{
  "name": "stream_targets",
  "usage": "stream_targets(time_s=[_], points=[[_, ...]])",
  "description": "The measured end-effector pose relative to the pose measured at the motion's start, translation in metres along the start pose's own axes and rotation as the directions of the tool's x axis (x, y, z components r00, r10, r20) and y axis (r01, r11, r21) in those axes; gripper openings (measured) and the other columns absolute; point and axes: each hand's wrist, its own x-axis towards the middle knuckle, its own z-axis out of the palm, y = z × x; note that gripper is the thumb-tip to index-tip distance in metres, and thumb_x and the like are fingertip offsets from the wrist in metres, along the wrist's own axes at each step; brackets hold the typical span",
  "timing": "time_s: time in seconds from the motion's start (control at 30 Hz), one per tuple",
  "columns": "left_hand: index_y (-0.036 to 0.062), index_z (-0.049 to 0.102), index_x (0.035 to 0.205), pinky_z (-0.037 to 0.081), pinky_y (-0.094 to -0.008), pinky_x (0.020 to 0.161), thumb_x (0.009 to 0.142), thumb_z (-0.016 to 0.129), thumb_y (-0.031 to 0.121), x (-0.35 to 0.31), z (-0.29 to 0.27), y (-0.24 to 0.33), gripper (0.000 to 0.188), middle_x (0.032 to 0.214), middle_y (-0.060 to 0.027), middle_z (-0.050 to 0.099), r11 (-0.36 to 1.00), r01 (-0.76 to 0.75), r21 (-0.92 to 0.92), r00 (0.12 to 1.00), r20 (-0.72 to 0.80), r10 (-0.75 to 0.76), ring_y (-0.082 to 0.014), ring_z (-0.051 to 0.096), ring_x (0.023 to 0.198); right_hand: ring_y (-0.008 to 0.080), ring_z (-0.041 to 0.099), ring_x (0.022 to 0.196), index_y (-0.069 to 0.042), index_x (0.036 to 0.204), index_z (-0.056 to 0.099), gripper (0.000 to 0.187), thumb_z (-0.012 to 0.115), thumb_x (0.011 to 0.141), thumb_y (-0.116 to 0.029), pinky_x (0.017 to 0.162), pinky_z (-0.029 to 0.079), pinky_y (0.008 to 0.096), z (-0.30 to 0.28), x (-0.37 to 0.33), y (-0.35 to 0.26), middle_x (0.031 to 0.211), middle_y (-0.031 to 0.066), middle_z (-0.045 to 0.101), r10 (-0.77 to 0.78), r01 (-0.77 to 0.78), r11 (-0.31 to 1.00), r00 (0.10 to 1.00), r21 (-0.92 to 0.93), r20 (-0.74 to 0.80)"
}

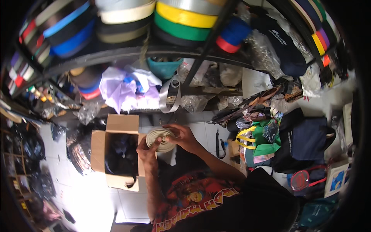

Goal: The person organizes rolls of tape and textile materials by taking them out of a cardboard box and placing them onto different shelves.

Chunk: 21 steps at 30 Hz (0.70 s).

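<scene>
A coiled roll of cream webbing (157, 135) is held up between my two hands, above the tiled floor. My left hand (146, 151) grips its near left edge, thumb pressed against the face of the coil. From the right, my right hand (184, 138) wraps round the far side, with its thumb near the coil's centre. Just left of my left hand stands an open cardboard box (98, 149), its flaps folded outward. Dark items (121, 151) fill the box; I cannot make out what they are.
Ahead, a black metal shelf (127, 53) carries several large rolls of coloured strap (185, 22). Below it are a lilac plastic bag (116, 91), a teal basin (165, 69) and a grey ribbon roll (170, 94). A green bag (267, 145) and a dark blue bag (309, 139) lie at the right.
</scene>
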Motion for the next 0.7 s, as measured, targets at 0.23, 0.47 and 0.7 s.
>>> stream_targets(time_s=[0.23,0.47,0.7], points=[[-0.0071,0.067,0.104,0.051,-0.0271,0.076,0.074,0.083,0.012,0.004,0.091,0.021,0.039,0.093,-0.0106,0.070,0.999,0.004,0.051,1.000,0.024,-0.005,-0.0150,0.065,0.080,0.0320,0.039,0.135,-0.007,0.146,0.032,0.098,0.087,0.066,-0.023,0.107,0.039,0.0430,-0.049,-0.040,-0.072,0.145,0.0179,0.035,-0.414,0.355,0.781,0.910,-0.514,-0.001],[-0.0082,0.064,0.105,0.054,-0.0283,0.075,0.075,0.083,0.012,-0.011,0.201,0.055,0.040,0.095,-0.0139,0.070,0.926,-0.211,0.312,0.973,0.158,0.168,-0.0175,0.068,0.085,0.0402,0.048,0.121,-0.005,0.140,0.039,0.093,0.086,0.061,-0.019,0.100,0.043,0.0472,-0.106,-0.062,-0.136,0.131,0.0213,0.045,-0.589,0.312,0.605,0.795,-0.733,-0.148],[-0.0035,0.055,0.125,0.047,-0.0332,0.093,0.095,0.056,0.043,0.002,0.274,0.124,0.056,0.120,-0.0138,0.062,0.936,-0.342,0.084,0.873,0.396,0.284,-0.0206,0.059,0.111,0.0378,0.056,0.110,-0.001,0.136,0.043,0.086,0.085,0.063,-0.021,0.091,0.047,0.0449,-0.168,-0.040,-0.244,0.118,0.0205,0.052,-0.816,0.497,0.444,0.567,-0.746,-0.108]])
